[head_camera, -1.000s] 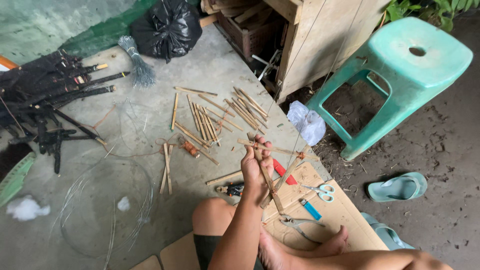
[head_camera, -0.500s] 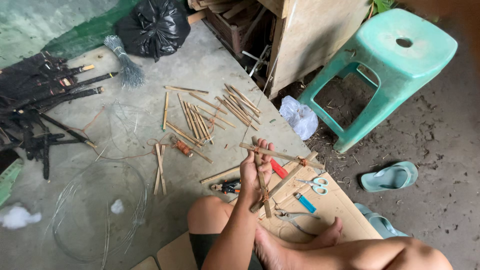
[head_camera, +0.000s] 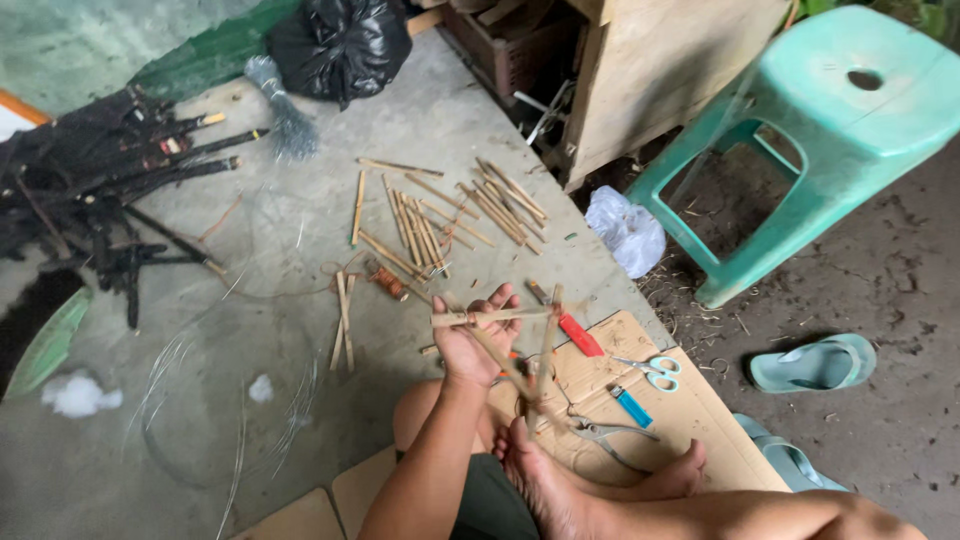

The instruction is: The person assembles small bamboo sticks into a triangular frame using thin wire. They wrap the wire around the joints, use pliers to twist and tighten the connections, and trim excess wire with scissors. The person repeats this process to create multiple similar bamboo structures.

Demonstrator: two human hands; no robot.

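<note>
My left hand [head_camera: 468, 340] is raised over my knee and shut on a small frame of thin bamboo sticks [head_camera: 500, 318]. One stick lies level across my fingertips; two others slant down from it toward my bare foot [head_camera: 545, 480]. My right hand is out of sight. Just beyond the hand, on a sheet of cardboard [head_camera: 680, 415], lie a red-handled cutter [head_camera: 578, 333], scissors [head_camera: 650, 368], a blue lighter [head_camera: 632, 407] and pliers [head_camera: 600, 432].
Loose bamboo sticks [head_camera: 430, 215] and a small spool of brown wire [head_camera: 388, 283] lie on the concrete. A green plastic stool [head_camera: 830, 130], wooden cabinet [head_camera: 660, 70], white plastic bag [head_camera: 625, 230] and sandal [head_camera: 815, 362] are right. A black bag [head_camera: 340, 45] and dark bundle [head_camera: 90, 190] are far left.
My hand has turned the stick frame, so one stick now lies level across my fingers. The view has shifted slightly; the hand sits a little further left.
</note>
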